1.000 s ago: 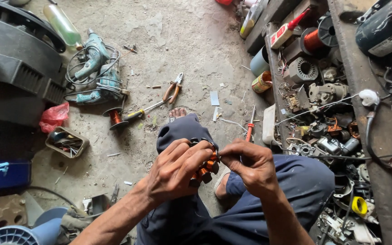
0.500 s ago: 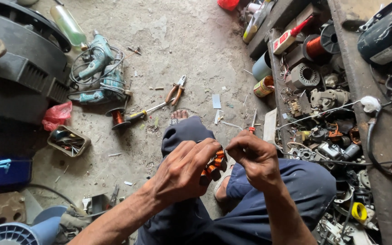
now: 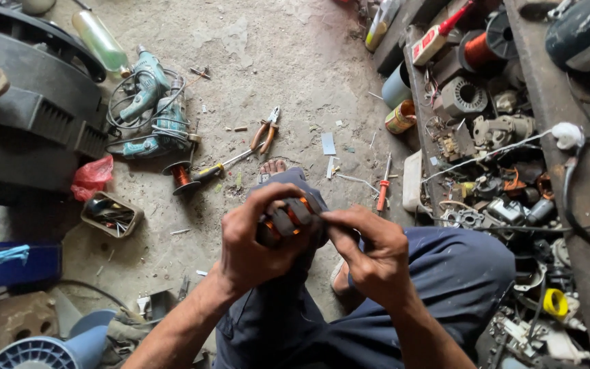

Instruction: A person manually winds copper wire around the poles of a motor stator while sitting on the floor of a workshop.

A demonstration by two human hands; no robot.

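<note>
1. Grey, dusty concrete floor point(image 3: 295, 61), strewn with scraps; lower part hidden behind legs in dark blue trousers point(image 3: 445, 273).
2. Large black moulded plastic housing point(image 3: 29, 116) at the left, cut off by the frame edge; kind hard to make out.
3. Long dark cluttered bench point(image 3: 568, 130) along the right edge, heaped with metal parts, wires and a spool of copper wire point(image 3: 479, 48); most pieces too tangled to tell apart.
4. Teal electric drill point(image 3: 148, 102) lying on the floor with its cable coiled over it, just beside a pale green plastic bottle point(image 3: 100, 41).
5. Left hand point(image 3: 257, 239) clenched around a small grey motor stator with orange copper windings point(image 3: 287, 219), held over the knees at mid-frame; far side of the stator hidden by the fingers.
6. Right hand point(image 3: 370, 253) pinching at the stator's right edge; whatever sits between the fingertips too small to tell.
7. Red crumpled plastic bag point(image 3: 92, 176) near a small open tray of bits point(image 3: 110, 215).
8. Orange-handled pliers point(image 3: 264, 133) lying open on the floor, well apart from the hands.
9. Yellow-and-black-handled screwdriver point(image 3: 220, 167) beside a small copper-wire bobbin point(image 3: 180, 176).
10. Red-handled screwdriver point(image 3: 382, 188) near the bench's foot.
11. Bare toes point(image 3: 272, 166) just showing beyond the knee.
</note>
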